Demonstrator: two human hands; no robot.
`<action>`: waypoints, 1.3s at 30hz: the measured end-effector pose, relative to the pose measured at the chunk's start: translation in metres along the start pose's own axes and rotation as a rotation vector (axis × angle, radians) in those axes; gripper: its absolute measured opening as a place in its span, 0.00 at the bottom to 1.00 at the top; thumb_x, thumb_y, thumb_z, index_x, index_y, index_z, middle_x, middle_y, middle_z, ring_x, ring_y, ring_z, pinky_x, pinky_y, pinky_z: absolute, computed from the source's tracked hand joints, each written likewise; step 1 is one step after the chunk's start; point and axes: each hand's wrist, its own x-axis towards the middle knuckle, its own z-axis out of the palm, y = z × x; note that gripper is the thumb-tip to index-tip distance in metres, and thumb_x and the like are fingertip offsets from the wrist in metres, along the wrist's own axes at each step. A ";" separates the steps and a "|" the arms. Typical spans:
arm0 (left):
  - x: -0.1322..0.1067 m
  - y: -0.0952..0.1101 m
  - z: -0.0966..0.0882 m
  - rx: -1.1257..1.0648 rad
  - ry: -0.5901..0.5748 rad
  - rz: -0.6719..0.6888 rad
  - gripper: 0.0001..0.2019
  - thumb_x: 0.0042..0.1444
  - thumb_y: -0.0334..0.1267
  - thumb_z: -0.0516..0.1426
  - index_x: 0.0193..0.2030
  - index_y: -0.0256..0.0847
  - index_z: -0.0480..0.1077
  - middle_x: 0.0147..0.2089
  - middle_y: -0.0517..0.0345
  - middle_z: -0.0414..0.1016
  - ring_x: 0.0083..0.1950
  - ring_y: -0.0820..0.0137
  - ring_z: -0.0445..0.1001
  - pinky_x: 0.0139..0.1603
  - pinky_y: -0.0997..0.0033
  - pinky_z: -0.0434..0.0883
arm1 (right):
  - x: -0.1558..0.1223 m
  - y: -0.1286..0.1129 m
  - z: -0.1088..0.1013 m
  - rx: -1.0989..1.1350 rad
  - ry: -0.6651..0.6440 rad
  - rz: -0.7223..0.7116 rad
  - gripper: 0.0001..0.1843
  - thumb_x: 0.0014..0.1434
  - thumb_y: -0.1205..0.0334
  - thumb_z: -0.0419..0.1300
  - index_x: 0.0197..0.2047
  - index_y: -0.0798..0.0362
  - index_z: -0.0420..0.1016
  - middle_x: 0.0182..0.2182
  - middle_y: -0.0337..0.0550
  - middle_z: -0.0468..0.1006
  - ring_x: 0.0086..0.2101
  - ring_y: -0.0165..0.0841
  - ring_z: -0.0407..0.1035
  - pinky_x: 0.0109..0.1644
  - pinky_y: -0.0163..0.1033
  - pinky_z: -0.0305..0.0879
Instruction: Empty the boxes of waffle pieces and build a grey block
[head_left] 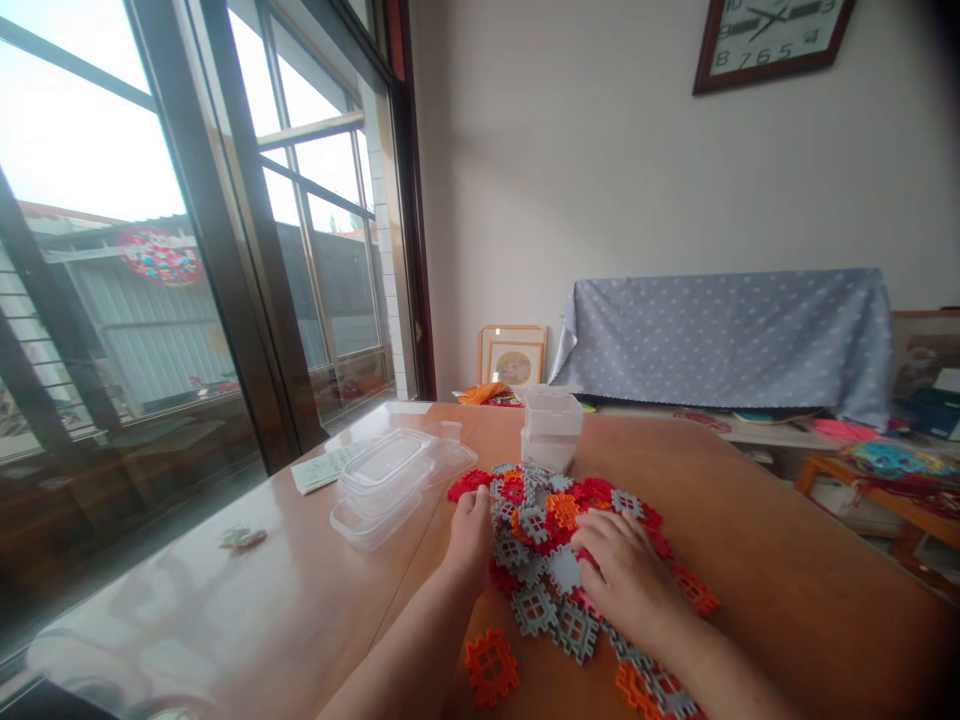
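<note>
Orange tile (491, 665) lies low in the middle on the brown table (787, 560). A pile of tiles (540, 522) fills the middle. Empty clear tubs (382, 480) sit left of it. The right hand (626, 575) rests loose on top. The left hand (472, 530) pokes into the pile's left edge, and I cannot tell its grip. The clock (769, 35), upper right, reads 8 7 6 5.

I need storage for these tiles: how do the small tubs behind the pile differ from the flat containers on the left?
The small tubs stand in a tall, narrow stack; the flat containers form a low, wide one. The tubs sit right behind the tile pile; the flat containers lie apart, left of the left hand. The tubs look milkier, the flat containers clearer. Both are stacked plastic on the table.
</note>
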 end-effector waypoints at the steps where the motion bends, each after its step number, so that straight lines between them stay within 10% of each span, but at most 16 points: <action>1: 0.002 0.000 -0.002 -0.010 0.009 0.009 0.25 0.60 0.64 0.51 0.40 0.42 0.67 0.41 0.52 0.75 0.42 0.61 0.73 0.41 0.65 0.68 | -0.001 -0.004 0.001 0.026 0.016 -0.022 0.12 0.60 0.67 0.55 0.43 0.47 0.78 0.54 0.46 0.77 0.60 0.45 0.65 0.71 0.63 0.46; 8: 0.020 -0.009 -0.016 -0.078 0.024 0.083 0.23 0.59 0.60 0.53 0.42 0.40 0.68 0.40 0.51 0.76 0.42 0.61 0.75 0.43 0.65 0.71 | -0.013 -0.074 0.009 0.136 -0.193 -0.460 0.34 0.61 0.40 0.62 0.68 0.38 0.65 0.63 0.47 0.72 0.63 0.50 0.63 0.71 0.64 0.50; 12: 0.029 -0.013 -0.021 -0.078 0.006 0.107 0.22 0.57 0.58 0.56 0.43 0.39 0.70 0.39 0.52 0.77 0.41 0.62 0.75 0.42 0.65 0.71 | -0.010 -0.094 0.024 0.071 -0.250 -0.615 0.20 0.68 0.48 0.56 0.62 0.36 0.72 0.60 0.45 0.76 0.62 0.49 0.65 0.70 0.65 0.51; 19: 0.027 -0.009 -0.022 -0.048 -0.078 0.121 0.20 0.57 0.57 0.57 0.40 0.38 0.70 0.37 0.51 0.78 0.36 0.65 0.75 0.38 0.67 0.69 | -0.004 -0.068 0.020 0.129 -0.147 -0.297 0.13 0.64 0.56 0.62 0.52 0.42 0.78 0.49 0.39 0.81 0.59 0.43 0.65 0.74 0.66 0.33; 27: 0.021 -0.008 -0.016 0.062 -0.215 0.185 0.13 0.56 0.47 0.60 0.37 0.39 0.73 0.32 0.57 0.74 0.34 0.68 0.71 0.35 0.71 0.66 | 0.010 -0.017 0.013 0.046 0.130 -0.121 0.10 0.65 0.61 0.60 0.48 0.42 0.79 0.47 0.40 0.83 0.52 0.41 0.70 0.70 0.61 0.47; 33: 0.007 -0.001 -0.022 0.319 -0.406 0.282 0.15 0.57 0.46 0.61 0.47 0.40 0.75 0.46 0.50 0.79 0.46 0.61 0.75 0.46 0.65 0.71 | 0.017 0.030 0.020 -0.073 0.153 -0.013 0.08 0.65 0.59 0.58 0.39 0.45 0.80 0.39 0.42 0.84 0.45 0.42 0.73 0.57 0.52 0.63; 39: -0.010 0.014 -0.026 0.618 -0.526 0.454 0.23 0.58 0.52 0.61 0.57 0.44 0.73 0.55 0.48 0.74 0.56 0.56 0.72 0.58 0.58 0.68 | 0.011 0.011 0.005 0.060 0.155 -0.036 0.14 0.66 0.52 0.57 0.49 0.46 0.80 0.48 0.47 0.82 0.52 0.43 0.71 0.60 0.52 0.63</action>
